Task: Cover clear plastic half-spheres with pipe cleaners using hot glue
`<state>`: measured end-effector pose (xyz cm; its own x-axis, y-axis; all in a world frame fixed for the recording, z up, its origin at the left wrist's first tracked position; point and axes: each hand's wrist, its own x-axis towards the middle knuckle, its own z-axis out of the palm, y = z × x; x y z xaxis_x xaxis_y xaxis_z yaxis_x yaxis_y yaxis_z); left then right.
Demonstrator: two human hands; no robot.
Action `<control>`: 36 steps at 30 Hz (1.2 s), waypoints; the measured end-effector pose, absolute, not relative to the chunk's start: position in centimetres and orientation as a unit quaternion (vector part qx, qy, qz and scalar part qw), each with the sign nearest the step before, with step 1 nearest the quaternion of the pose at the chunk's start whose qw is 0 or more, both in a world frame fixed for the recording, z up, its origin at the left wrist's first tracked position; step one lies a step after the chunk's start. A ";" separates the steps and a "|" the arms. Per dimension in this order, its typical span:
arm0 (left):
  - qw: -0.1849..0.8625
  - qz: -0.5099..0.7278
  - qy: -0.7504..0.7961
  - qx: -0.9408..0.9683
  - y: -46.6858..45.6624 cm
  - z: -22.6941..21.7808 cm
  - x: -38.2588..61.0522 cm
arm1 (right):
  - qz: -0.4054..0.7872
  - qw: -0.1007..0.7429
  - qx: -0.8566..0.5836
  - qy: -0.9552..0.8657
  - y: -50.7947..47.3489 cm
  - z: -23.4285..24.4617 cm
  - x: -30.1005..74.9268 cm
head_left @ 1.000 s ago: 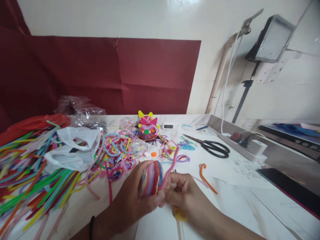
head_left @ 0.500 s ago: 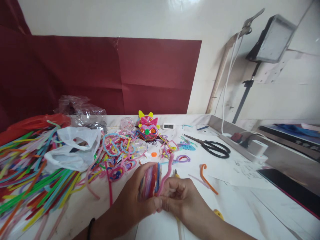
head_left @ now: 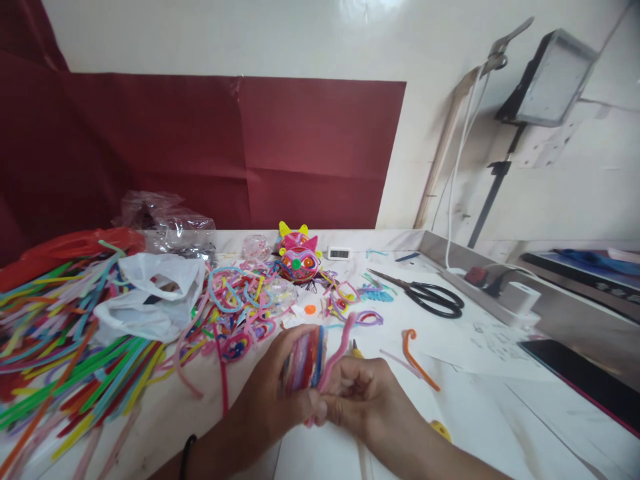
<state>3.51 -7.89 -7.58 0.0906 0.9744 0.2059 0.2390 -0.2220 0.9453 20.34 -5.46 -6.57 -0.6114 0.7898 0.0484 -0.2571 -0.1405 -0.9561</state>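
My left hand [head_left: 283,393] is closed around a rounded piece covered in bands of coloured pipe cleaner [head_left: 303,363], mostly pink, purple, red, orange and blue. A pink pipe cleaner [head_left: 337,353] rises beside that piece, its free end bent upward. The thumb and fingers of my right hand [head_left: 357,393] pinch this pink strand low down, right against my left thumb. A bit of pink shows below the two thumbs. Behind my right hand a pointed tool with a yellow part [head_left: 356,350] lies partly hidden.
Loose pipe cleaners [head_left: 65,353] and a white plastic bag [head_left: 150,300] cover the left side. Tangled coloured pieces [head_left: 245,300] and a bright animal-like figure [head_left: 299,257] sit farther back. Scissors [head_left: 430,297], an orange curl [head_left: 417,360] and a phone [head_left: 585,380] lie right.
The pink pipe cleaner leans a little farther right, and a wider gap shows between it and the wrapped piece. Both hands keep their hold. The whole view has shifted slightly.
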 end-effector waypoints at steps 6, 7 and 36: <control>0.442 0.440 0.420 0.659 -7.7 -8.2 2.5 | 0.728 0.368 -0.235 -0.528 -5.2 -6.8 20.5; 0.447 0.432 0.420 0.661 -7.7 -8.1 2.4 | 0.727 0.366 -0.232 -0.533 -5.2 -6.8 20.5; 0.360 0.438 0.442 0.695 -6.9 -7.8 1.8 | 0.641 0.315 -0.238 -0.658 -4.2 -7.4 21.2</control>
